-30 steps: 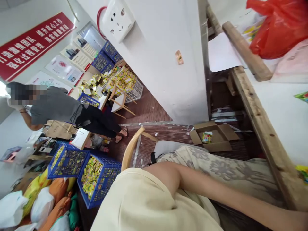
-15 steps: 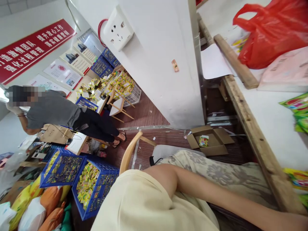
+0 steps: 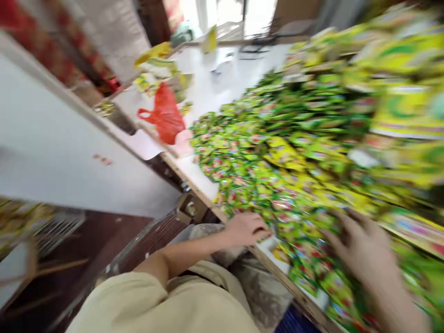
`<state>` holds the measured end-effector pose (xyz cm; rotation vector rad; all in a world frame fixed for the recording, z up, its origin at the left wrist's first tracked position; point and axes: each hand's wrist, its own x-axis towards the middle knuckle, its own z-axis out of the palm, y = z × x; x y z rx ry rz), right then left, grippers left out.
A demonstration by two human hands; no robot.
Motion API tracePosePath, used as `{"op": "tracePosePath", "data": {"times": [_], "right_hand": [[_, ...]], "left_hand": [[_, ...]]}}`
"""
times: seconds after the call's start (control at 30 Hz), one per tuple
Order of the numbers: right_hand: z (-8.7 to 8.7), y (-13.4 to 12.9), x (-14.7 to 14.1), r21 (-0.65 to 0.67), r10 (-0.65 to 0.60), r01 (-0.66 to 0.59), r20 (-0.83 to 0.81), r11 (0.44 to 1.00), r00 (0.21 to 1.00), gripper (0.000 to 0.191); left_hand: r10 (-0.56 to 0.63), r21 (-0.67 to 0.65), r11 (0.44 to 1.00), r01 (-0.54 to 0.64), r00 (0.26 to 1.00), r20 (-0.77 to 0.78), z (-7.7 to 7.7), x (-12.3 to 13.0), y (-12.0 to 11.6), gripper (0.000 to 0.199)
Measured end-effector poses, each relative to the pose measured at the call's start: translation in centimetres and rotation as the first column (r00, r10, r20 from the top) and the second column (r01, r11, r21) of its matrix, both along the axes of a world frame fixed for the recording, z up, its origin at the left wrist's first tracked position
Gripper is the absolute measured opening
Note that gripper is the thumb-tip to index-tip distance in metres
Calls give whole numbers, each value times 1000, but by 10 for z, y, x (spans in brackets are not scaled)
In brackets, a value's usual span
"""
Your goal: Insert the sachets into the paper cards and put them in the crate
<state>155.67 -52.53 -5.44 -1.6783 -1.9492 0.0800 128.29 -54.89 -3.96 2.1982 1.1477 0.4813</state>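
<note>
My left hand (image 3: 245, 228) is at the wooden front edge of the table, its fingers curled beside a heap of small green and yellow snack packets (image 3: 239, 171). Whether a packet is in those fingers is hidden. Farther right, my right hand (image 3: 364, 249) is over the same heap, blurred, with thumb and fingers apart. I see nothing held in it. Larger yellow bags (image 3: 398, 111), smeared by motion, are piled beyond it on the right.
A red plastic bag (image 3: 166, 115) lies on the white table (image 3: 204, 180) at the left. A white wall (image 3: 69, 138) stands left of the table. Below it, an open cardboard box (image 3: 192, 208) is on the floor. A chair (image 3: 21, 268) shows at the lower left.
My view has swung right, from the room with a standing person and blue crates to the packet-covered table. Both my hands have come into sight.
</note>
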Motion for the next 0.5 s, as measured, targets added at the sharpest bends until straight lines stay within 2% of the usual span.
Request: {"op": "tracePosePath", "data": {"times": [0.07, 0.1, 0.2, 0.3, 0.4, 0.5], "right_hand": [[10, -14, 13, -30, 35, -32, 97, 999, 995, 48], [11, -16, 13, -33, 11, -7, 112, 999, 994, 49], [7, -11, 0, -18, -151, 154, 125, 988, 981, 55], [4, -8, -22, -8, -252, 254, 81, 967, 964, 56], [7, -12, -41, -81, -181, 182, 13, 980, 983, 50], [19, -17, -42, -129, -99, 84, -117, 988, 988, 43]], "left_hand": [[1, -41, 999, 1, 999, 43, -1, -5, 5, 19], [-9, -68, 998, 12, 999, 51, 0, -6, 7, 18], [-21, -130, 991, 25, 999, 33, 4, -7, 12, 18], [-16, -160, 987, 21, 999, 32, 6, -7, 14, 35], [-49, -193, 979, 61, 997, 67, 1, -7, 19, 48], [-71, -212, 972, 96, 990, 125, -4, -5, 25, 46]]}}
